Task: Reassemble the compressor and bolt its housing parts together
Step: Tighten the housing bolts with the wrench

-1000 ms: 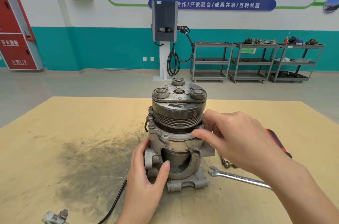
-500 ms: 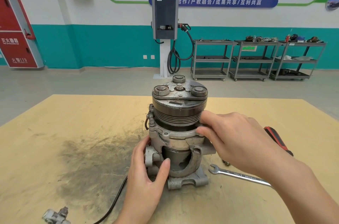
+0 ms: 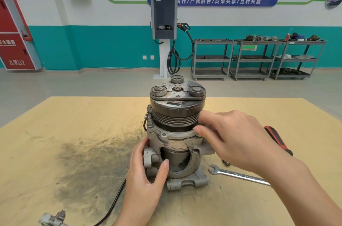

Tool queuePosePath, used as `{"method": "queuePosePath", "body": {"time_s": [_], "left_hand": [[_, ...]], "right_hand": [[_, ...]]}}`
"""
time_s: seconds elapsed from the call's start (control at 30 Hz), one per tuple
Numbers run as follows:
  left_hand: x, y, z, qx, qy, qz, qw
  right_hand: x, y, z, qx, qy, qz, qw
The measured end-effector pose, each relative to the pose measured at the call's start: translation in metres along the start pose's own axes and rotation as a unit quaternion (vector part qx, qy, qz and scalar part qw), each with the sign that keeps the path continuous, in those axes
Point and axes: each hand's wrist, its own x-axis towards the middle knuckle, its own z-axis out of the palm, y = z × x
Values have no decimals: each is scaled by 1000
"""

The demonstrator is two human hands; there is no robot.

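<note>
From the head camera, the compressor (image 3: 176, 133) stands upright near the middle of a pale wooden table (image 3: 55, 133), its grooved pulley (image 3: 175, 112) and clutch plate (image 3: 177, 90) on top, its mounting lugs at the base resting on the wood; the cast housing (image 3: 177, 140) is cut away at the front, showing a dark cylinder inside. The left hand (image 3: 146, 181) wraps the lower left of the housing, thumb laid across the front of the cutaway and fingers curled round the far side, gripping it; the right hand (image 3: 236, 138) reaches in from the right, its fingertips (image 3: 199, 130) curled onto the housing rim just under the pulley, touching it, though whether they pinch something small there is hidden. A combination wrench (image 3: 238, 174) lies flat on the table just right of the compressor's base; a red-and-black screwdriver handle (image 3: 277, 139) shows beyond the right wrist; a black cable (image 3: 114, 205) trails from the base toward the near edge; a small metal fitting (image 3: 52, 219) lies at the near left; a dark greasy smear (image 3: 88, 162) stains the wood left of the compressor.
</note>
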Motion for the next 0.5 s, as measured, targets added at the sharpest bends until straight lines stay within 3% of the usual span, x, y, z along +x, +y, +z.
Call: {"method": "queuePosePath", "body": {"time_s": [0.3,0.5], "left_hand": [[1,3,0,0,-1,3,1000],[1,1,0,1,-2,7,1000]], "right_hand": [[-1,-14,10,-18,49,68,996],[1,0,-2,-12,-21,18,1000]]}}
